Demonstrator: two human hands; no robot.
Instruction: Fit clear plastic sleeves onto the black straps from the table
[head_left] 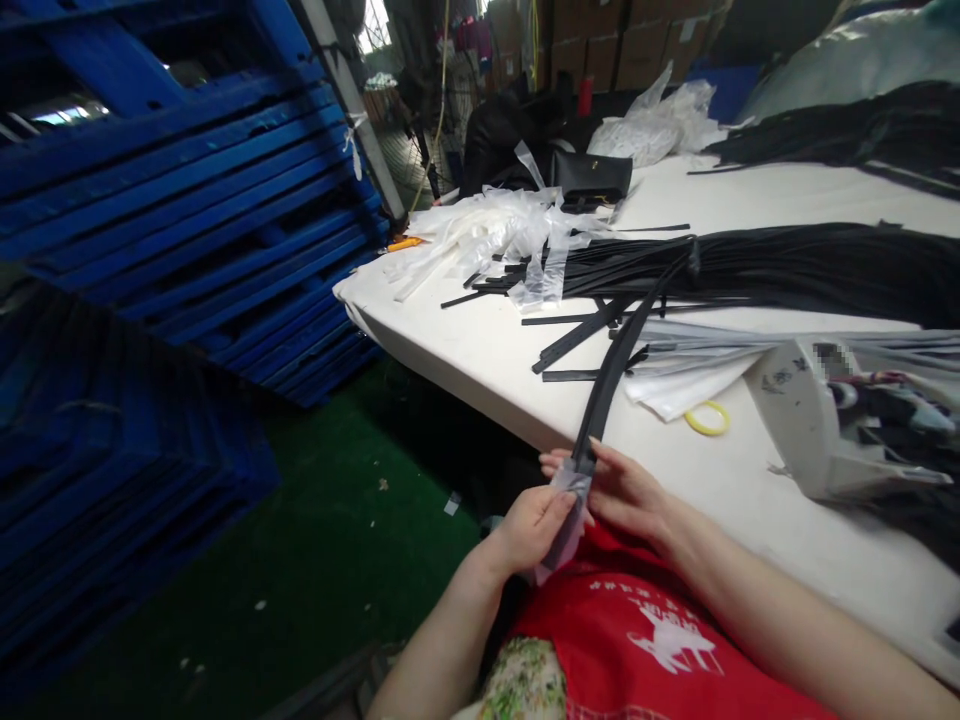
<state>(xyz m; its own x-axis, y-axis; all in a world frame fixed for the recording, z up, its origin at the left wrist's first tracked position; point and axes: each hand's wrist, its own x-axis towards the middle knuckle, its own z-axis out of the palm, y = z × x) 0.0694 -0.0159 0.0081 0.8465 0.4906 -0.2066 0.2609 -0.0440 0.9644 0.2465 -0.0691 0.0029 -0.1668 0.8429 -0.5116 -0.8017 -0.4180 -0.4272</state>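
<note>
My left hand (531, 525) is closed around the near end of a long flat black strip (609, 385), where a clear plastic sleeve (571, 480) covers it. Just beyond, my right hand (622, 490) cups the same strip, its thumb on top and its fingers underneath. From my hands the strip slants up over the table edge toward a bundle of black strips (795, 265). A few short black pieces (577, 340) lie loose beside it. The sleeve's lower end hangs in front of my red apron (637, 620).
The white table (465, 350) bears a heap of clear plastic sleeves (495, 225), a yellow ring (706, 418), a white box (799, 425) of odds and ends, and a black bag (592, 178). Blue pallets (202, 220) are stacked at the left, over a green floor (315, 540).
</note>
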